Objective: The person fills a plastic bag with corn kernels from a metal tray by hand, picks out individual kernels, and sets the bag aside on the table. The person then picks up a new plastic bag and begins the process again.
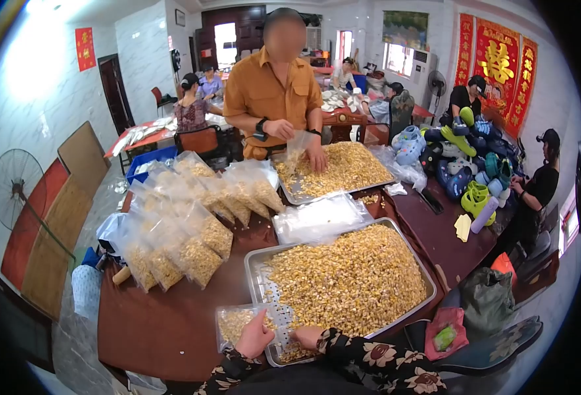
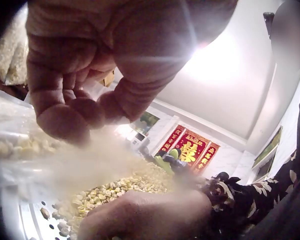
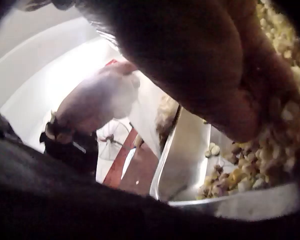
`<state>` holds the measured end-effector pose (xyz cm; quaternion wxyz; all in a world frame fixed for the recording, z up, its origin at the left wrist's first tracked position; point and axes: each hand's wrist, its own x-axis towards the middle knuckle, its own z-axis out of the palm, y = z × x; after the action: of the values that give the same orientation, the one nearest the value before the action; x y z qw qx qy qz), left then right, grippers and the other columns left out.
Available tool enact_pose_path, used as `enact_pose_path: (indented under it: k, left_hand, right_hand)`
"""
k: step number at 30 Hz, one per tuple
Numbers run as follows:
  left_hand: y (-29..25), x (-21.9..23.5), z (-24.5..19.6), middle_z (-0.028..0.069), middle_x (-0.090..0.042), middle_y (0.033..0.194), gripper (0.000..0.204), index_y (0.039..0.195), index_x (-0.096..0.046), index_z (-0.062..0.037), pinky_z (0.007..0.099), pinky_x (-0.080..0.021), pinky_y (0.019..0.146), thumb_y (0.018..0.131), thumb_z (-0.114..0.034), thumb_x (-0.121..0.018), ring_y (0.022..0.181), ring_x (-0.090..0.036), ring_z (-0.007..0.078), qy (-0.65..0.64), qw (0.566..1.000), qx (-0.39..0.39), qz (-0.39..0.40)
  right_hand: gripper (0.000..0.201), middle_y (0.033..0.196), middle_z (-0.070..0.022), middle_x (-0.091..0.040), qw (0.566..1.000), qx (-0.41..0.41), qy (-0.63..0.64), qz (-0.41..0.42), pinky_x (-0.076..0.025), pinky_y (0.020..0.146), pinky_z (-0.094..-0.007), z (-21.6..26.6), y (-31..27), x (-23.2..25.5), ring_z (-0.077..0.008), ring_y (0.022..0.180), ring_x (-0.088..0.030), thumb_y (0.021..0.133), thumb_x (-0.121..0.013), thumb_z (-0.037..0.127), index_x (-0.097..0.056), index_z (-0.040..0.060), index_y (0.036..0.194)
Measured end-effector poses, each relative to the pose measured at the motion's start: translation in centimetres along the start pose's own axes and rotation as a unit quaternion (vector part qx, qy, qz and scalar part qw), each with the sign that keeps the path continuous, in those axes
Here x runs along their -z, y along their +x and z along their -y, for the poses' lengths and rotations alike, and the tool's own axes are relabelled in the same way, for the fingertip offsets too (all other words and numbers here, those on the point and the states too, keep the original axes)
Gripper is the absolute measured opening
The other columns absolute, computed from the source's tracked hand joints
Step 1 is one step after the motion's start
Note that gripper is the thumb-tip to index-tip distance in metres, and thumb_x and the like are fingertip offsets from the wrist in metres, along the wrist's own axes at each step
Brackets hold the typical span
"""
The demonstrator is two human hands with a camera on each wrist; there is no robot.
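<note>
A clear plastic bag (image 1: 232,322) partly filled with corn kernels is at the near left corner of the metal tray (image 1: 252,270). My left hand (image 1: 255,336) pinches this bag by its edge; in the left wrist view its thumb and fingers (image 2: 85,112) meet at the plastic. Yellow corn kernels (image 1: 350,276) lie heaped in the tray. My right hand (image 1: 309,337) is down at the near edge of the heap. The right wrist view has its fingers (image 3: 240,117) pointing into the kernels, with the tips hidden among them.
Several filled bags (image 1: 198,250) stand on the left of the brown tablecloth (image 1: 139,329). Flat empty bags (image 1: 320,220) lie behind my tray. Across the table a person (image 1: 274,85) works at a second corn tray (image 1: 343,168). Rubber clogs (image 1: 461,161) pile up at right.
</note>
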<state>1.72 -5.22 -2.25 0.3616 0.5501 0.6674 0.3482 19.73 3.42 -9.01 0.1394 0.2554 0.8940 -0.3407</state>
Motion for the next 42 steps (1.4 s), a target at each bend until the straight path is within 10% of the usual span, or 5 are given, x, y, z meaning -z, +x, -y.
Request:
enact_pose_path:
  k: [11, 21, 25, 30, 42]
  left_hand:
    - [0.0, -0.5, 0.3, 0.0163, -0.061, 0.079, 0.064, 0.131, -0.040, 0.0014, 0.0348, -0.049, 0.065, 0.072, -0.011, -0.061, 0.070, -0.062, 0.0241, -0.006, 1.000, 0.009, -0.016]
    - [0.4, -0.7, 1.3, 0.0103, -0.059, 0.072, 0.068, 0.134, -0.036, 0.0010, 0.0314, -0.047, 0.059, 0.071, -0.010, -0.061, 0.064, -0.058, 0.0167, -0.015, 1.000, 0.016, 0.000]
    - [0.4, -0.5, 0.1, 0.0163, -0.060, 0.071, 0.063, 0.130, -0.041, -0.0009, 0.0356, -0.048, 0.059, 0.072, -0.010, -0.062, 0.063, -0.062, 0.0252, -0.019, 1.000, 0.015, -0.004]
    - [0.6, -0.6, 0.3, 0.0132, -0.057, 0.067, 0.067, 0.133, -0.039, -0.0012, 0.0338, -0.047, 0.057, 0.070, -0.007, -0.062, 0.059, -0.058, 0.0219, 0.004, 1.000, 0.013, 0.005]
    - [0.1, -0.1, -0.9, 0.0096, -0.052, 0.068, 0.063, 0.131, -0.040, 0.0022, 0.0303, -0.044, 0.055, 0.071, -0.006, -0.060, 0.059, -0.053, 0.0169, -0.012, 1.000, 0.017, -0.001]
  right_hand:
    - [0.017, 0.075, -0.0003, -0.056, 0.907, -0.020, 0.414, -0.079, -0.048, 0.052, -0.0232, 1.3, 0.3, 7.2, -0.0064, 0.062, -0.054, 0.081, -0.063, 0.020, -0.058, 0.0049, 0.088]
    - [0.028, 0.088, -0.0147, -0.063, 0.940, -0.015, 0.133, -0.315, -0.049, 0.071, -0.0359, 3.0, 0.9, 5.4, -0.0293, 0.078, -0.062, 0.081, -0.059, 0.022, -0.062, 0.0048, 0.102]
    - [0.018, 0.097, -0.0132, -0.061, 0.971, -0.175, 0.016, -0.163, -0.046, 0.075, -0.0439, 2.5, -0.7, 4.7, -0.0304, 0.091, -0.059, 0.077, -0.059, 0.020, -0.063, 0.0091, 0.091]
    - [0.017, 0.103, -0.0100, -0.056, 0.956, 0.124, -0.223, -0.148, -0.043, 0.079, -0.0415, 0.0, -1.1, -1.1, -0.0276, 0.098, -0.053, 0.073, -0.058, 0.023, -0.067, 0.0160, 0.085]
    - [0.021, 0.094, -0.0136, -0.058, 0.992, 0.061, -0.107, -0.013, -0.050, 0.072, -0.0413, 0.4, -0.5, -2.5, -0.0320, 0.090, -0.060, 0.083, -0.048, 0.018, -0.064, 0.0137, 0.097]
